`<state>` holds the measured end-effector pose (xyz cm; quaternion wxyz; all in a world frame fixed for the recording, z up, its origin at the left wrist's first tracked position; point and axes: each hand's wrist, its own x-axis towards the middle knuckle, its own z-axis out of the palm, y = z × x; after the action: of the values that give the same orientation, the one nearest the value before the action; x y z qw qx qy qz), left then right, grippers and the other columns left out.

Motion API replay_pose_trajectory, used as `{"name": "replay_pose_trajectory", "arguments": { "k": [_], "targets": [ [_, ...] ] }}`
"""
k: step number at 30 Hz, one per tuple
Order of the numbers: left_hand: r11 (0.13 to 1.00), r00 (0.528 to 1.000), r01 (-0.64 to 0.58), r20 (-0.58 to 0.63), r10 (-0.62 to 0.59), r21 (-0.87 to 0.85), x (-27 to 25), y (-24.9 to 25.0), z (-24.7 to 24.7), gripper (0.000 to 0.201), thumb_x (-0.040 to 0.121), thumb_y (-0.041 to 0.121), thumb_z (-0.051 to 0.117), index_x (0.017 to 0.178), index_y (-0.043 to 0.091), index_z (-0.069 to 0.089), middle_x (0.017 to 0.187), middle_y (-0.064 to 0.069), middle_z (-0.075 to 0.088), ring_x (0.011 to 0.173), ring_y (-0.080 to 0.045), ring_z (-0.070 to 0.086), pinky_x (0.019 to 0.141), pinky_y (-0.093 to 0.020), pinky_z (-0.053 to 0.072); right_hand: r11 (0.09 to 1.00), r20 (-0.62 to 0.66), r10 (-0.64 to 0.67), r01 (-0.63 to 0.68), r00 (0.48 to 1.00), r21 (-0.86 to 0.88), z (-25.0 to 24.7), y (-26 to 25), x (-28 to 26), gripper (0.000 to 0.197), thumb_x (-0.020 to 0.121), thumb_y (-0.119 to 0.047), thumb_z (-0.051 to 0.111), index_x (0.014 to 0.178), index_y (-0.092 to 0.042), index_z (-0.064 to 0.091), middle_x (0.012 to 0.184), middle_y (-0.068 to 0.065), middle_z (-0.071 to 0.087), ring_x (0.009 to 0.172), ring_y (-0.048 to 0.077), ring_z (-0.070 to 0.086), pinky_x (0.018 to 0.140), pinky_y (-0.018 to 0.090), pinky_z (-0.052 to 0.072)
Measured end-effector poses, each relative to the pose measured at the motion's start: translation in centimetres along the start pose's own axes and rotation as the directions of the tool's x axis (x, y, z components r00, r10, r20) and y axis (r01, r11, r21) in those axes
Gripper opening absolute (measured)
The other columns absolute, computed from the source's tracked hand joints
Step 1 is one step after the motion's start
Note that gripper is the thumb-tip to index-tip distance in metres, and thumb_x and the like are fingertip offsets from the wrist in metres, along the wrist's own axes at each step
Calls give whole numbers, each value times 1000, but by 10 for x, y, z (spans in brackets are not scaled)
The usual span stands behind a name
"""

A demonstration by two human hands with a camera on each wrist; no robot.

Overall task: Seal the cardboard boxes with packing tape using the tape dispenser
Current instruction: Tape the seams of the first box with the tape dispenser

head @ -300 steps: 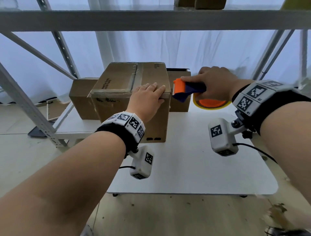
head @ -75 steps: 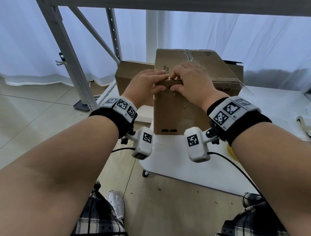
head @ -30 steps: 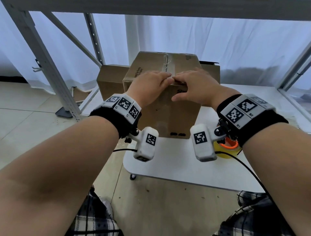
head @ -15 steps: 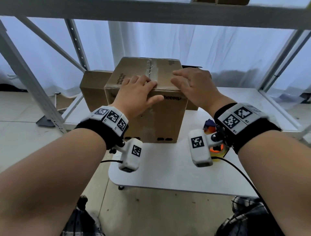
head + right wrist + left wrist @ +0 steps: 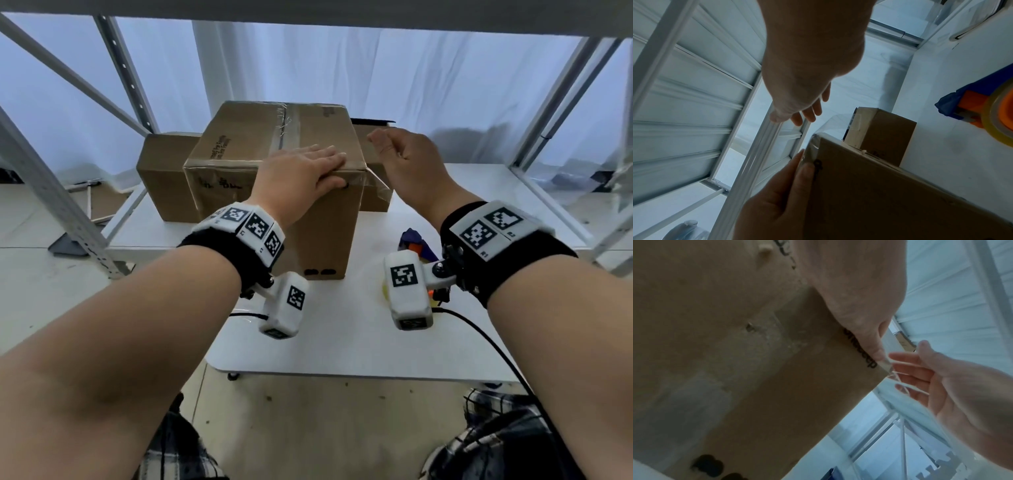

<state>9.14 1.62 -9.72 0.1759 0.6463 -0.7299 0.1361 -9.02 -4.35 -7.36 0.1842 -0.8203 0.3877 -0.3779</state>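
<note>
On the box (image 5: pixel 239 150) top's near edge, left hand (image 5: pixel 301 174) presses flat; right hand (image 5: pixel 407 161) hovers beside, loosely curled, empty.

Light: cool, diffuse daylight is admitted through the white curtain (image 5: pixel 376 78) behind.
Shadows: soft; near faces of the cardboard box (image 5: pixel 274 171) are left dim.
Distortion: shelf uprights (image 5: pixel 561 102) are bowed at the edges.
Blur: wrist views are soft, hands backlit.

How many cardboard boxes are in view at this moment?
3. The large box stands in front under the left hand; a smaller box sits behind on its left; another box behind on its right, mostly hidden. More may be hidden.
</note>
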Motion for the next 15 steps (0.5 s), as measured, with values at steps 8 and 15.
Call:
{"name": "replay_pose_trajectory", "arguments": {
  "k": [8, 15],
  "targets": [
    [994, 997, -47, 61, 40, 104, -6, 1, -3, 62, 92, 60, 36, 147, 33, 29, 153, 9, 32, 140, -15, 30, 110, -37, 25, 981, 2, 141, -140, 990, 134, -11, 4, -6, 47, 102, -33, 39, 102, 8, 62, 102, 29, 64, 100, 39, 59, 94, 49, 45],
    [990, 991, -78, 99, 89, -115, 6, 9, -9, 45, 103, 34, 33, 146, 24, 34, 152, 4, 34, 141, -13, 28, 115, -29, 19, 948, 103, 230, -247, 968, 199, -8, -10, -5, 45, 101, -27, 42, 98, 12, 64, 96, 30, 65, 85, 36, 65, 83, 41, 55]
  ]
}}
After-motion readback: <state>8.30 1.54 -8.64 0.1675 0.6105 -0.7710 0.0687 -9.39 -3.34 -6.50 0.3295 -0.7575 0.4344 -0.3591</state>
